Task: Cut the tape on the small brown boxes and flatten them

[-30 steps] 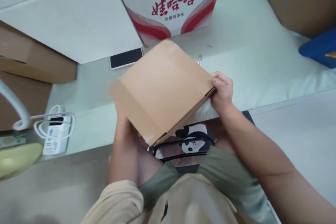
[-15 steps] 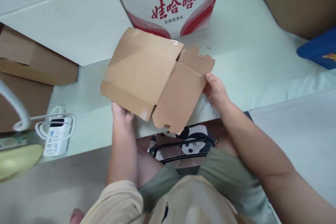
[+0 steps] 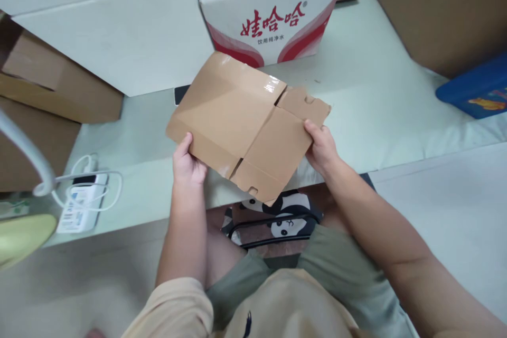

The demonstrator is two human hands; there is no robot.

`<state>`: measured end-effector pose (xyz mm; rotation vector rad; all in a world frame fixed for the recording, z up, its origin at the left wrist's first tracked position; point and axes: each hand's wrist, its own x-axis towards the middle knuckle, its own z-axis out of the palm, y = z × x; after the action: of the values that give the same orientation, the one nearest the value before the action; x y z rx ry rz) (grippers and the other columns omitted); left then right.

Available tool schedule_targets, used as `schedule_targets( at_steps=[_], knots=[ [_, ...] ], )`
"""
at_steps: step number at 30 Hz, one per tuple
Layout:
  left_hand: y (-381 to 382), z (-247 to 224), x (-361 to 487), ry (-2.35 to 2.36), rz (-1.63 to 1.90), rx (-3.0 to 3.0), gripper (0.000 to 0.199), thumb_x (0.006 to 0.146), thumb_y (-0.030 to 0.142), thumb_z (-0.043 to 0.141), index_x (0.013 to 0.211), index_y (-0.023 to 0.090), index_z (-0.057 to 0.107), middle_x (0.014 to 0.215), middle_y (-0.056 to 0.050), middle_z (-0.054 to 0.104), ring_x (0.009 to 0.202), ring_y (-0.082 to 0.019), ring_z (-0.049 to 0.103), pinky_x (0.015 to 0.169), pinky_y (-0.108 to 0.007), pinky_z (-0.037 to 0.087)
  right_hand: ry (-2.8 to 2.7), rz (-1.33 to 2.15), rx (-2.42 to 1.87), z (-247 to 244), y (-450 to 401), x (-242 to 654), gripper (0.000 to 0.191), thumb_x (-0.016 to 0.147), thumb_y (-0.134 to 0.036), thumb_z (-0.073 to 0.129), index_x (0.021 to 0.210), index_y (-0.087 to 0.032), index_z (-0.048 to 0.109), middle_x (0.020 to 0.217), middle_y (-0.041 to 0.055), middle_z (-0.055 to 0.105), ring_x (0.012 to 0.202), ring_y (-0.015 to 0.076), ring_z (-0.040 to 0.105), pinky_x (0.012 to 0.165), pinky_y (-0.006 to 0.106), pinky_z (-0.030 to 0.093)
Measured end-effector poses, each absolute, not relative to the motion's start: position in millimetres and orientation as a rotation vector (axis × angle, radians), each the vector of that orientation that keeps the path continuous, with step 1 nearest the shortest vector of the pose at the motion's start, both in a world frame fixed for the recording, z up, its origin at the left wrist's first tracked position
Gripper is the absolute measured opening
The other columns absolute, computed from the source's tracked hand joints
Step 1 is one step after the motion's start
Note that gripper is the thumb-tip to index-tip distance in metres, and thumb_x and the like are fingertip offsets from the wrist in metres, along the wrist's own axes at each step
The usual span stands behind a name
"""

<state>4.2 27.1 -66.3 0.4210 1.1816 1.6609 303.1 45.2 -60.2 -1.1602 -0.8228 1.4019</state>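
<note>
A flattened brown cardboard box [image 3: 233,111] is held up above the front edge of the table, with notched flaps at its right end and shiny tape along its far edge. My left hand [image 3: 189,163] grips its near left edge, thumb on top and the other fingers underneath, mostly hidden. At the right edge, my right hand [image 3: 320,145] pinches the cardboard with its thumb on the upper face. Both hands are closed on it.
Behind the cardboard stands a white and red carton [image 3: 273,16], beside a large white box [image 3: 119,37]. A power strip [image 3: 81,203] with a white cable lies at left, near a lamp [image 3: 24,240]. Brown boxes [image 3: 71,74] stand further left; a blue container [image 3: 475,87] is at right.
My left thumb has come up over the near edge onto the cardboard's upper face. The cardboard has shifted slightly right in view, and the camera view has moved a little. My right hand keeps its hold.
</note>
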Motion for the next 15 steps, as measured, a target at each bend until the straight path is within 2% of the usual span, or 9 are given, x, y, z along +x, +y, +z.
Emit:
schedule_targets(
  at_steps=[3, 6, 8, 10, 11, 13, 15],
  knots=[
    [28.1, -68.6, 2.1, 1.172, 1.662, 0.405, 0.037, 0.070, 0.036, 0.082, 0.100, 0.020, 0.070, 0.099, -0.008, 0.076, 0.094, -0.024, 0.074, 0.088, -0.036, 0.064, -0.884, 1.436, -1.170, -52.7, 34.9, 298.9, 0.060, 0.058, -0.069, 0.085, 0.092, -0.023, 0.066, 0.082, 0.0035, 0.075, 0.077, 0.0242, 0.071, 0.063, 0.037, 0.060],
    [27.3, -63.2, 3.1, 1.190, 1.648, 0.361, 0.032, 0.071, 0.038, 0.078, 0.097, 0.021, 0.069, 0.093, -0.006, 0.075, 0.088, -0.022, 0.074, 0.083, -0.033, 0.062, -0.882, 1.428, -1.186, -43.7, 27.7, 298.4, 0.060, 0.059, -0.063, 0.087, 0.097, -0.022, 0.067, 0.092, 0.0048, 0.077, 0.080, 0.0242, 0.072, 0.065, 0.038, 0.061],
    [26.5, -57.4, 4.2, 1.166, 1.661, 0.338, 0.029, 0.075, 0.044, 0.073, 0.093, 0.022, 0.067, 0.086, -0.004, 0.074, 0.080, -0.020, 0.073, 0.073, -0.030, 0.060, -0.854, 1.377, -1.173, -38.5, 26.6, 304.7, 0.056, 0.063, -0.060, 0.085, 0.100, -0.022, 0.066, 0.096, 0.0049, 0.077, 0.084, 0.0240, 0.072, 0.070, 0.038, 0.062],
    [25.7, -50.5, 5.3, 1.143, 1.656, 0.318, 0.030, 0.080, 0.051, 0.065, 0.087, 0.021, 0.064, 0.078, -0.004, 0.072, 0.067, -0.017, 0.069, 0.060, -0.027, 0.055, -0.831, 1.293, -1.159, -34.3, 26.1, 319.5, 0.049, 0.069, -0.056, 0.082, 0.098, -0.022, 0.064, 0.090, 0.0026, 0.074, 0.077, 0.0209, 0.071, 0.065, 0.035, 0.062],
    [25.3, -46.8, 6.0, 1.141, 1.640, 0.298, 0.031, 0.082, 0.052, 0.062, 0.084, 0.021, 0.063, 0.074, -0.004, 0.071, 0.061, -0.016, 0.067, 0.055, -0.025, 0.052, -0.812, 1.246, -1.157, -32.2, 24.9, 330.1, 0.045, 0.071, -0.055, 0.081, 0.095, -0.022, 0.062, 0.082, 0.0004, 0.071, 0.068, 0.0177, 0.068, 0.056, 0.032, 0.058],
    [24.6, -38.8, 7.8, 1.151, 1.603, 0.237, 0.031, 0.085, 0.051, 0.057, 0.078, 0.021, 0.061, 0.067, -0.003, 0.068, 0.052, -0.013, 0.062, 0.050, -0.024, 0.049, -0.747, 1.169, -1.163, -27.3, 18.9, 356.3, 0.043, 0.073, -0.056, 0.081, 0.088, -0.023, 0.059, 0.066, -0.0054, 0.060, 0.046, 0.0098, 0.052, 0.035, 0.024, 0.042],
    [24.0, -31.4, 10.1, 1.150, 1.594, 0.176, 0.031, 0.087, 0.047, 0.054, 0.074, 0.020, 0.060, 0.062, -0.002, 0.065, 0.048, -0.011, 0.059, 0.048, -0.022, 0.047, -0.672, 1.134, -1.162, -20.4, 8.5, 385.2, 0.046, 0.070, -0.057, 0.084, 0.083, -0.024, 0.056, 0.059, -0.0098, 0.052, 0.035, 0.0038, 0.035, 0.026, 0.019, 0.027]
  ],
)
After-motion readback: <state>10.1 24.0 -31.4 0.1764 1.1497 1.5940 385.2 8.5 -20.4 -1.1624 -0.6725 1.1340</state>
